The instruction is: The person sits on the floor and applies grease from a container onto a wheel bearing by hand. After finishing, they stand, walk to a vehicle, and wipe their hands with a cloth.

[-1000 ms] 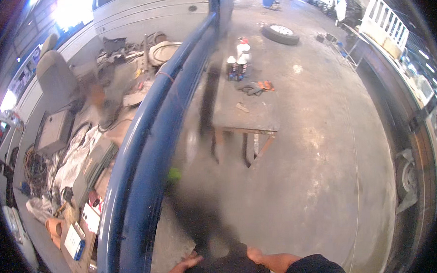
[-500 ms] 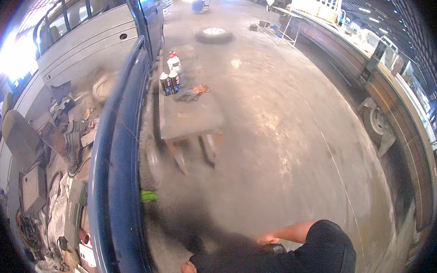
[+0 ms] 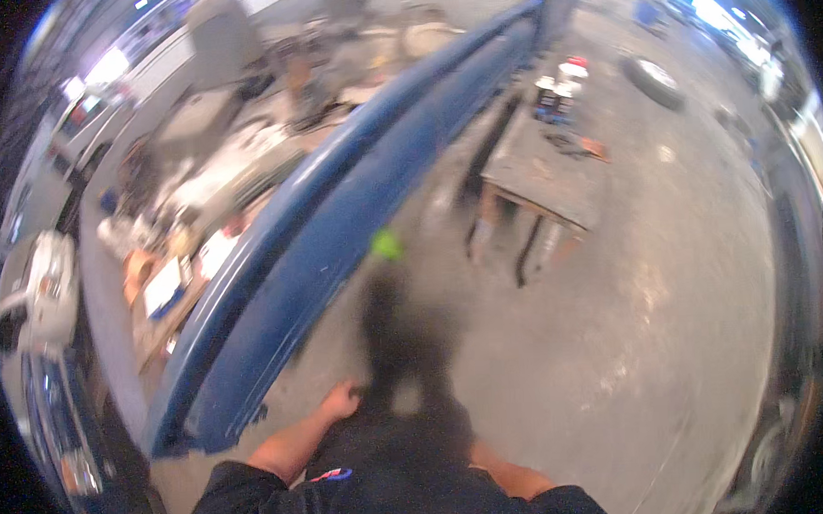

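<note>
My left hand (image 3: 342,400) is in front of my dark shirt, near the lower end of the blue truck-bed side panel (image 3: 290,216) but apart from it. Its fingers look curled in, and a dark patch beside them is too blurred to name. My right forearm (image 3: 511,476) comes in at the lower edge and bends toward my body. The right hand itself is mostly hidden against the dark shirt, so its fingers do not show. Ahead of me on the floor, beside the panel, lies a bright green thing (image 3: 387,245), smeared by motion.
A low worktable (image 3: 541,182) carries bottles (image 3: 556,99) and a dark and orange cloth-like item (image 3: 576,145). Farther off, a wheel (image 3: 654,81) lies on the concrete floor. Behind the panel, the truck bed holds a seat (image 3: 223,40), a box-like piece (image 3: 194,119) and clutter.
My view has swung left, so the panel now slants across the middle and the worktable sits farther right. More of my left arm shows; my right forearm has sunk lower.
</note>
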The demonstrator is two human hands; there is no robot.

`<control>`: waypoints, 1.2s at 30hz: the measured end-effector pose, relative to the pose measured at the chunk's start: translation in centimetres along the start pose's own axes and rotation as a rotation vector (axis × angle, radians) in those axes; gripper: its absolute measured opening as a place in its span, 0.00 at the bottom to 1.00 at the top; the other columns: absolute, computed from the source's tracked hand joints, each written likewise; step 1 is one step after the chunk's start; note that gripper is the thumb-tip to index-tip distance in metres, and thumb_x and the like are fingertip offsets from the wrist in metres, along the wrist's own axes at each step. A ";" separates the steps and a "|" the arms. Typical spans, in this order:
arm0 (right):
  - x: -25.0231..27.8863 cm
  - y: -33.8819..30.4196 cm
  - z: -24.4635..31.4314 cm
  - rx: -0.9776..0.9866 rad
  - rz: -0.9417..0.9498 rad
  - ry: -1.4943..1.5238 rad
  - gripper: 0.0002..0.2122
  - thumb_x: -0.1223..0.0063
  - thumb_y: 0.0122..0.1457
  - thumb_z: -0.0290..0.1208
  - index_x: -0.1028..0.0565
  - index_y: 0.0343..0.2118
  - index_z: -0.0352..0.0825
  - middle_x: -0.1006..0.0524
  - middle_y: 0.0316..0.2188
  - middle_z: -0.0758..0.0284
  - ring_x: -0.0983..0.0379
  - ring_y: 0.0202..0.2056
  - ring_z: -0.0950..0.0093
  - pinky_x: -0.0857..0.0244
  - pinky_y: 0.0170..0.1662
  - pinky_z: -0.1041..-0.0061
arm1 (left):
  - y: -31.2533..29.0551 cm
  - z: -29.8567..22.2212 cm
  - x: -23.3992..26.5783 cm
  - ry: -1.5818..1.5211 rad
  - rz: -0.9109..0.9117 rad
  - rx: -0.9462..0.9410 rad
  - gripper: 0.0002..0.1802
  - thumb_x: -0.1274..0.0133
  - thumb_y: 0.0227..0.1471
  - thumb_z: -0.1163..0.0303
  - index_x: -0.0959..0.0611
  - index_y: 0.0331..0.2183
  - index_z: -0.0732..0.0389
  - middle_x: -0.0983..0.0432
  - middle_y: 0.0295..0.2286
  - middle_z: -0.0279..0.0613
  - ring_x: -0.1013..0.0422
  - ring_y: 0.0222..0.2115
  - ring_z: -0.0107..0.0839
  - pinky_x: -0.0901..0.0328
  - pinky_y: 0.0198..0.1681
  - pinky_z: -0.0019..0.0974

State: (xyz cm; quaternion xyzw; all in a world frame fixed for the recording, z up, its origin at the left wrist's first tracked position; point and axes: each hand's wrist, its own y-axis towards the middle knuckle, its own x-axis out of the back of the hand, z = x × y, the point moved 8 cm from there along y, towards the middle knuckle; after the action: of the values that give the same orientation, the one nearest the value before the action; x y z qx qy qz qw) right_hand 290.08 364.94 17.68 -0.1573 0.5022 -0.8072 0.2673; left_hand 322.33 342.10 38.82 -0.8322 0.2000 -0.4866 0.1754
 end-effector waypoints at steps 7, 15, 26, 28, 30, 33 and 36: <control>1.5 -0.4 -0.7 0.013 -0.035 -0.161 0.18 0.55 0.56 0.42 0.28 0.45 0.34 0.26 0.39 0.55 0.30 0.43 0.59 0.36 0.47 0.58 | -5.8 3.7 0.4 -0.105 0.096 0.317 0.27 0.51 0.50 0.63 0.29 0.52 0.57 0.31 0.48 0.57 0.33 0.48 0.50 0.38 0.52 0.45; 5.0 -0.4 2.5 0.058 -0.093 -0.274 0.19 0.55 0.56 0.41 0.28 0.45 0.33 0.26 0.39 0.52 0.30 0.44 0.57 0.37 0.47 0.56 | -11.3 1.6 6.0 -0.153 0.189 0.155 0.32 0.48 0.51 0.54 0.32 0.55 0.57 0.30 0.48 0.55 0.32 0.49 0.48 0.38 0.53 0.43; 8.8 -1.7 11.2 0.136 -0.296 -0.292 0.19 0.55 0.56 0.40 0.27 0.44 0.31 0.26 0.39 0.47 0.29 0.44 0.53 0.37 0.47 0.54 | -16.2 -9.6 34.3 -0.659 0.208 -0.362 0.29 0.44 0.53 0.64 0.31 0.55 0.60 0.32 0.52 0.41 0.35 0.52 0.34 0.41 0.56 0.41; 9.4 -2.6 13.1 0.177 -0.339 -0.304 0.19 0.55 0.56 0.40 0.27 0.44 0.31 0.26 0.39 0.47 0.29 0.44 0.52 0.37 0.47 0.53 | -16.2 -9.1 37.0 -0.616 0.142 -0.325 0.29 0.43 0.52 0.65 0.31 0.54 0.60 0.32 0.52 0.42 0.35 0.52 0.33 0.41 0.56 0.41; 10.8 -4.1 16.2 0.192 -0.397 -0.378 0.19 0.55 0.56 0.40 0.27 0.44 0.30 0.26 0.39 0.46 0.29 0.44 0.52 0.37 0.47 0.53 | -15.0 -8.2 37.6 -0.690 0.100 -0.331 0.30 0.42 0.51 0.65 0.31 0.54 0.61 0.31 0.51 0.43 0.35 0.51 0.33 0.40 0.54 0.40; 11.2 -9.4 24.9 0.183 -0.461 -0.542 0.19 0.60 0.58 0.39 0.27 0.43 0.28 0.25 0.39 0.47 0.32 0.46 0.47 0.39 0.49 0.55 | -12.4 -8.9 36.9 -0.649 0.101 -0.446 0.31 0.40 0.49 0.65 0.31 0.53 0.63 0.32 0.51 0.45 0.32 0.49 0.34 0.38 0.53 0.39; 12.9 -10.0 25.5 0.311 -0.470 -0.534 0.21 0.62 0.59 0.40 0.28 0.43 0.25 0.27 0.40 0.43 0.33 0.46 0.46 0.40 0.50 0.54 | -9.8 -10.5 36.1 -0.631 0.121 -0.443 0.31 0.40 0.48 0.66 0.30 0.53 0.65 0.28 0.47 0.47 0.31 0.46 0.35 0.37 0.51 0.39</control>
State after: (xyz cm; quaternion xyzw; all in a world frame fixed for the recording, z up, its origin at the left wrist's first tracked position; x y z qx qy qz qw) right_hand 290.24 342.27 37.83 -0.4302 0.2368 -0.8437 0.2168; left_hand 330.77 331.29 75.20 -0.9453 0.2852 -0.1404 0.0728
